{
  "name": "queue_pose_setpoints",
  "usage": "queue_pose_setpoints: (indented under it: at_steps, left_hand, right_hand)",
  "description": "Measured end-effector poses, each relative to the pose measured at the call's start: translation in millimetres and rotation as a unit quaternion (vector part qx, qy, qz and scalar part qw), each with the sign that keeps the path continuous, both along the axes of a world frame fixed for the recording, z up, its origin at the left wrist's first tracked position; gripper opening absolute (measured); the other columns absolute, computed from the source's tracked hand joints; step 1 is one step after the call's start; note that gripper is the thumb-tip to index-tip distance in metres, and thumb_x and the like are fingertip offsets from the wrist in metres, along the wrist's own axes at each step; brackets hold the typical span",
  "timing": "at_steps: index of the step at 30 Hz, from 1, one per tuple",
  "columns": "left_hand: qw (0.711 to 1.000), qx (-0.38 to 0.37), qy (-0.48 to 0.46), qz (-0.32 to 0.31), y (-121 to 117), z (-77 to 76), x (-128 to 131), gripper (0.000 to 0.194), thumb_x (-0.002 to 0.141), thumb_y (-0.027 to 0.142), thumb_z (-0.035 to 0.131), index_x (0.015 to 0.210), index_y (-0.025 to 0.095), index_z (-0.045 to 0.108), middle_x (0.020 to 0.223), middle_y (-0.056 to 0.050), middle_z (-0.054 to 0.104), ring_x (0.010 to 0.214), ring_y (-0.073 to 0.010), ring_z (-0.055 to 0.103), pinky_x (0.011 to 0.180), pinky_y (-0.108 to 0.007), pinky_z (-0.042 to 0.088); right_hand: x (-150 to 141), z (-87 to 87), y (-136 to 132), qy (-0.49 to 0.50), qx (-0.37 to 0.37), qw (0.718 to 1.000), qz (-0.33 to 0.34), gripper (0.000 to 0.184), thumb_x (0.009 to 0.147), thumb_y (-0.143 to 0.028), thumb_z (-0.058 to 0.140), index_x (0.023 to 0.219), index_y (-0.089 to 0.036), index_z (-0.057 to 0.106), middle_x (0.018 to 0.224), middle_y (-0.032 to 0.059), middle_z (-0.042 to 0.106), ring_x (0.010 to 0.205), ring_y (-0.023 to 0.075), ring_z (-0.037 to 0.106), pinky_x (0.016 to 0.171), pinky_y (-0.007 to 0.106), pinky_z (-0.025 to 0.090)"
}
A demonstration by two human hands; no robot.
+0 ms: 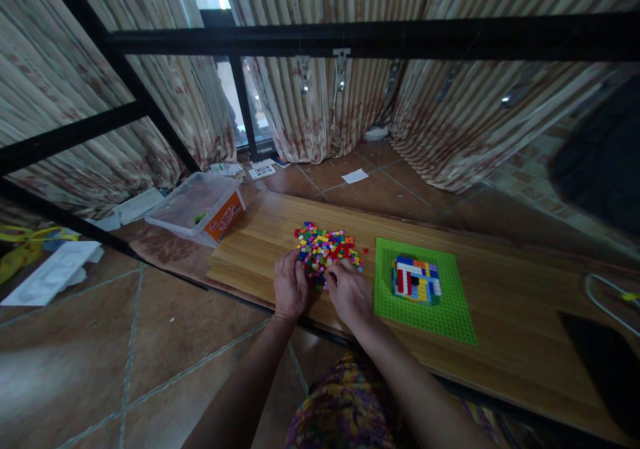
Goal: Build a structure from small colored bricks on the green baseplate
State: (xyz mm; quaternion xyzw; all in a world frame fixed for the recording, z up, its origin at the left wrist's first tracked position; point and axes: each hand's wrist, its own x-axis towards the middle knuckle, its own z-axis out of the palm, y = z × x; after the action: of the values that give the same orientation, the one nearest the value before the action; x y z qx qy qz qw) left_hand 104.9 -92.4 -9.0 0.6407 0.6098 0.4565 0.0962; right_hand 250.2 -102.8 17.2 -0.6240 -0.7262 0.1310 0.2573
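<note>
A pile of small multicoloured building bricks (327, 243) lies loose on the wooden tabletop. My left hand (290, 285) rests at the pile's near left edge, its fingers loosely apart, with no brick visible in them. At the near right side of the pile is my right hand (350, 294), its thumb and fingers pinched together among the bricks; whatever they grip is too small to make out. To its right lies a green studded baseplate (453, 302). On that plate stands a low, roughly square build of bricks (415, 280) in white, red, yellow, blue and orange.
A clear plastic box (185, 199) with an orange label sits at the table's left end. One red brick (366, 251) lies apart from the pile. A black flat item (600, 362) and a white cable (605, 305) are at the right. A black metal bar (380, 39) crosses beyond the table.
</note>
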Motion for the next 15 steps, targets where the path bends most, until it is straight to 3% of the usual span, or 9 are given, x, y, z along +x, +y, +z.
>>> queue_pose_setpoints:
  at_steps: [4, 8, 15]
  left_hand:
    - [1.0, -0.002, 0.014, 0.002, 0.5, 0.6, -0.3, 0.031, 0.095, 0.025, 0.036, 0.117, 0.016, 0.057, 0.112, -0.013, 0.063, 0.109, -0.0216, 0.056, 0.098, -0.041, 0.046]
    - [1.0, 0.009, 0.024, -0.003, 1.5, 0.0, -2.0, 0.032, 0.095, 0.027, 0.037, 0.116, 0.016, 0.057, 0.113, -0.012, 0.063, 0.108, -0.0218, 0.057, 0.097, -0.041, 0.046]
    - [0.999, -0.001, 0.046, -0.007, 5.9, -0.5, -3.9, 0.033, 0.094, 0.031, 0.037, 0.114, 0.016, 0.058, 0.111, -0.013, 0.064, 0.108, -0.0246, 0.057, 0.096, -0.043, 0.046]
  right_hand:
    - [11.2, 9.4, -10.9, 0.095, -0.007, 0.995, -0.014, 0.017, 0.09, -0.026, 0.05, 0.088, -0.021, 0.066, 0.087, 0.004, 0.067, 0.074, 0.0167, 0.061, 0.07, 0.027, 0.045]
    - [38.6, 16.9, -40.8, 0.246, -0.055, 0.967, -0.029, 0.018, 0.088, -0.033, 0.052, 0.086, -0.021, 0.066, 0.075, 0.0005, 0.067, 0.066, 0.0155, 0.062, 0.065, 0.026, 0.047]
    - [108.6, 3.7, -83.1, 0.358, -0.048, 0.917, -0.168, 0.025, 0.08, -0.041, 0.063, 0.091, -0.02, 0.071, 0.081, 0.0043, 0.072, 0.07, 0.0187, 0.066, 0.064, 0.031, 0.054]
